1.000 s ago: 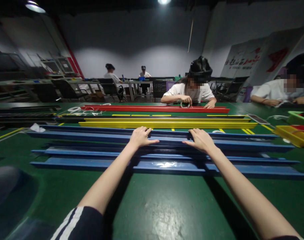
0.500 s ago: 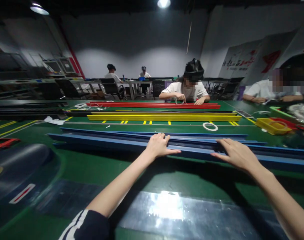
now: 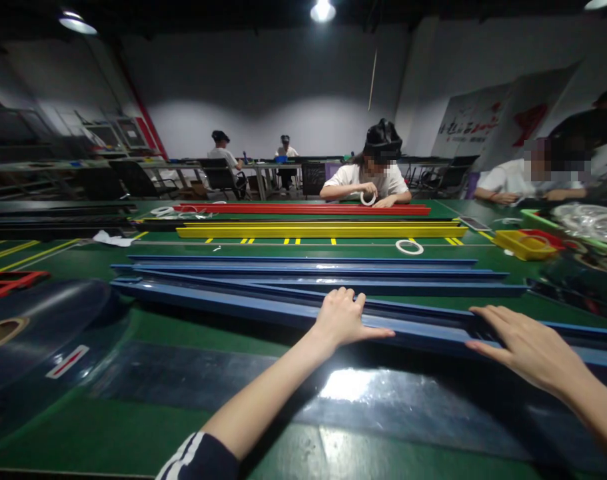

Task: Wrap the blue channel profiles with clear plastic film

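Note:
A long blue channel profile (image 3: 223, 303) slants across in front of me, its right end nearer and running out of view. My left hand (image 3: 339, 319) grips it near the middle, fingers over the far edge and thumb along the near side. Farther right, my right hand (image 3: 528, 343) clasps the same profile, its thumb on the near side and fingers across the top. Just behind lie other blue profiles (image 3: 383, 273), roughly parallel to each other. The held profile's left end is close to their left ends.
A clear plastic sheet (image 3: 198, 377) from a big roll (image 3: 48, 327) lies nearest me on the green table. Beyond are a yellow profile (image 3: 323, 232), red profiles (image 3: 303, 209), a white tape ring (image 3: 409, 247) and a yellow tray (image 3: 526, 245). Across sits a co-worker (image 3: 368, 180).
Both my hands and the blue profile have moved right and towards me, away from the other blue profiles. The co-worker opposite now holds a white ring more upright.

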Demonstrator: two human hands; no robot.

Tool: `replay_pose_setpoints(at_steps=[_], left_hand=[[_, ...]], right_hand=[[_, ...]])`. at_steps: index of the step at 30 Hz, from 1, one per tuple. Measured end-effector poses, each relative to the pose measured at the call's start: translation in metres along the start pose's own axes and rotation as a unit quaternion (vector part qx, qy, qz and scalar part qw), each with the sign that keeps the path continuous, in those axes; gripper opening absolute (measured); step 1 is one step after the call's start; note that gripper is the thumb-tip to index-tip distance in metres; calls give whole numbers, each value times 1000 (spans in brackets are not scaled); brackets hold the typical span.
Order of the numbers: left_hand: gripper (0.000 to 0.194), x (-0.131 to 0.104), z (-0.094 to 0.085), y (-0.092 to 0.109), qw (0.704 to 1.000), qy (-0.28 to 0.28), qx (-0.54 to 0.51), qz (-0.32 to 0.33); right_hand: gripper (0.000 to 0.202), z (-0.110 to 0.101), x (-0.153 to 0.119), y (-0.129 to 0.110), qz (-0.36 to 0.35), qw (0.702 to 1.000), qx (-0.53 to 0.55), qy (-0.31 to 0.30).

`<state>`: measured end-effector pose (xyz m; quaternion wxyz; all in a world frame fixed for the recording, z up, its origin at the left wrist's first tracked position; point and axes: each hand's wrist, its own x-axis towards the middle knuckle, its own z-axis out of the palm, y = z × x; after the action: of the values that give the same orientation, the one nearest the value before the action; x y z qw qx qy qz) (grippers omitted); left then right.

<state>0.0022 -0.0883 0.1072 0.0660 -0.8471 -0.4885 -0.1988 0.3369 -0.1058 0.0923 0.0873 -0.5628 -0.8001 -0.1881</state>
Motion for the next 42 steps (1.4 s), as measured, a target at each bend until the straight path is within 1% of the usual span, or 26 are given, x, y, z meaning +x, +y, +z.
replay_pose_setpoints(at_steps=[5,10,12,15,19,24,28,31,34,37,42], left_hand=[[94,-8,8,16,1000,-15,1,-15],[95,-9,15,25,999,-25,-9,-18],[95,-8,18,24,1000,-24,-11,-15],[94,-8,24,18,1000,-20,-6,-9],[94,-10,36,8,1000,-28,6,-6],[93,-9,43,-4,999,-40,10,-7],[91,-4,44,-20,999,-41,18,-3],[89,-2,44,-37,998,-50,29,-4],[88,-6,46,-59,997,-64,45,-10],[87,-13,46,-86,995,-76,62,-26],[85,-27,39,-128,991,-89,87,-50]], right_hand=[[78,1,-19,10,-14,999,-36,1],[78,-3,-27,16,-26,998,-53,-11],[78,-1,-27,15,-25,998,-51,-18],[81,8,-23,10,-21,999,-37,-20],[84,28,-17,1,-29,999,-8,-18],[78,51,-9,-3,-43,999,10,-3],[75,58,4,-11,-45,999,18,0],[72,61,18,-25,-46,999,25,-12],[69,66,35,-47,-50,998,39,-27],[66,70,54,-74,-62,996,49,-43],[67,69,86,-118,-66,994,60,-68]])
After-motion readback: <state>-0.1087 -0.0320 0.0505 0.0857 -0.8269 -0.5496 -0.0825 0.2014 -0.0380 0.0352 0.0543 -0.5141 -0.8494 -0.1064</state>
